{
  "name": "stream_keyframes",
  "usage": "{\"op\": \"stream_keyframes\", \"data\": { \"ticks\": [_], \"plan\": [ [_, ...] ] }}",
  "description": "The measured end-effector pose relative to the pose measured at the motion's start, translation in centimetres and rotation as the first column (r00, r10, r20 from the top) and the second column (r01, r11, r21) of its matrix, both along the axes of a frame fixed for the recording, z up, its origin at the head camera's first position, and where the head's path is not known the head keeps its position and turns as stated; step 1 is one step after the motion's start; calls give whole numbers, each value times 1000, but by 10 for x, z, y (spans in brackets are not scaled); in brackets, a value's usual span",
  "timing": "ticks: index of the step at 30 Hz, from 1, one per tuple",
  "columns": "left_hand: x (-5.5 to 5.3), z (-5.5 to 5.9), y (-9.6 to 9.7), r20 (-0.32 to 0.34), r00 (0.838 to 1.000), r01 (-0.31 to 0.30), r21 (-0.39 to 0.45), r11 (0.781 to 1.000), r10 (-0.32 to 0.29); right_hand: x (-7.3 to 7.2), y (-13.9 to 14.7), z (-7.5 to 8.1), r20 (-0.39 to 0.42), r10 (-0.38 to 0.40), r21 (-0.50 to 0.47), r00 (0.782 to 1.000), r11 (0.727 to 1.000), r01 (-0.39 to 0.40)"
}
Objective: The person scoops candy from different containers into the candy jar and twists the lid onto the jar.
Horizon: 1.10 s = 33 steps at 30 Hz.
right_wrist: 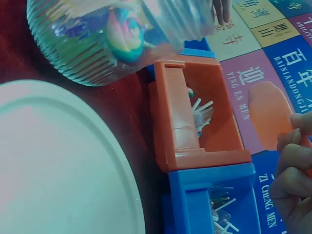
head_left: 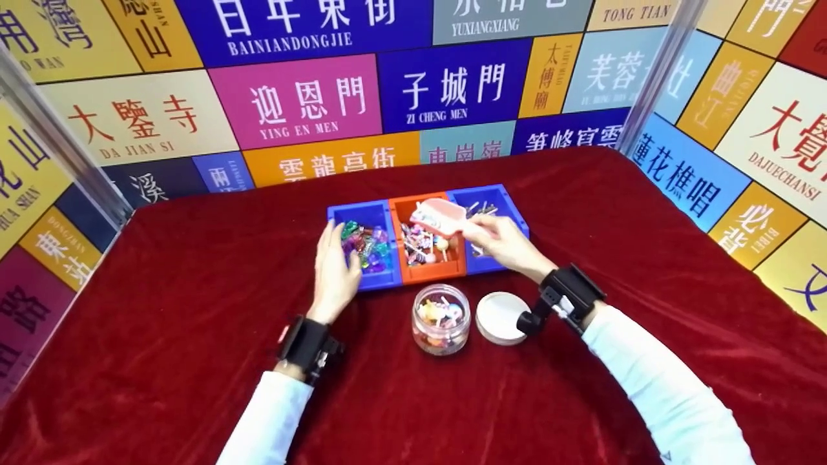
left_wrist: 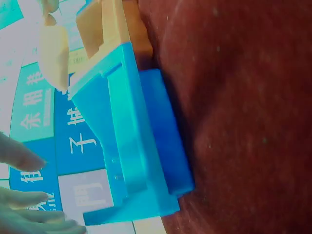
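My right hand [head_left: 507, 244] grips the handle of a pink scoop [head_left: 443, 216] above the orange bin [head_left: 423, 274]. Small whitish pieces show at the scoop's tip; whether they lie in it I cannot tell. Below it, the orange bin holds small lollipops [head_left: 420, 245]. At the outer side of the left blue bin [head_left: 371, 282] is my left hand [head_left: 336, 274], its fingers extended along the rim. Shiny coloured pieces [head_left: 367, 248] fill that bin. A clear jar [head_left: 440, 342] with candies inside stands in front of the bins, its mouth uncovered.
Right of the jar, a white round lid [head_left: 499, 318] lies on the dark red cloth [head_left: 194, 323]. The right blue bin [head_left: 510, 213] contains pieces with white sticks and is partly covered by my right hand. Panels with lettering [head_left: 297, 100] stand behind the table.
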State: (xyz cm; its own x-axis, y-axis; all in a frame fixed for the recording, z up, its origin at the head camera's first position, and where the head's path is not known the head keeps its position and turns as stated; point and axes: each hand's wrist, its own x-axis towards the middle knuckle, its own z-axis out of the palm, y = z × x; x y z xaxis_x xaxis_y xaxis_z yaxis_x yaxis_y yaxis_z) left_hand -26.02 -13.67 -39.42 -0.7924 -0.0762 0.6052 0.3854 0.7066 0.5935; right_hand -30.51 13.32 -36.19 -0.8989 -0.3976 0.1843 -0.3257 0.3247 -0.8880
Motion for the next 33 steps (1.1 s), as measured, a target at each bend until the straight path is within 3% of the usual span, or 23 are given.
{"op": "stream_keyframes", "data": {
  "ticks": [2,5,8,11,13,15,17,22,24,28,30,33],
  "plan": [
    [-1,0,3,-62,998,36,30,999,-34,5,4,3,26,28,-38,999,999,-27],
    [-1,1,7,-92,990,116,75,990,-109,10,12,4,58,54,-71,997,996,-50],
    [1,2,12,-45,977,214,119,970,-210,11,21,0,53,59,-62,997,997,-56],
    [4,3,16,58,942,315,178,932,-329,14,29,-2,26,72,-50,997,996,-71],
    [7,3,19,137,903,372,221,901,-407,17,32,-1,18,89,-59,996,994,-88],
    [10,3,21,203,853,428,256,867,-481,20,35,0,17,115,-76,993,991,-113],
    [12,3,23,257,795,489,264,831,-549,24,38,1,21,140,-90,990,986,-137],
    [31,21,28,380,644,621,247,744,-664,33,45,1,5,201,-82,980,976,-200],
    [34,21,30,411,597,657,242,714,-688,36,47,2,-1,229,-62,974,972,-228],
    [24,3,33,429,530,715,239,657,-732,42,51,3,-7,265,20,964,964,-264],
    [22,-2,34,442,507,734,230,639,-740,44,53,3,-20,275,79,961,959,-273],
    [22,-2,36,472,498,752,184,633,-728,46,56,3,-22,290,141,957,948,-284]
  ]
}}
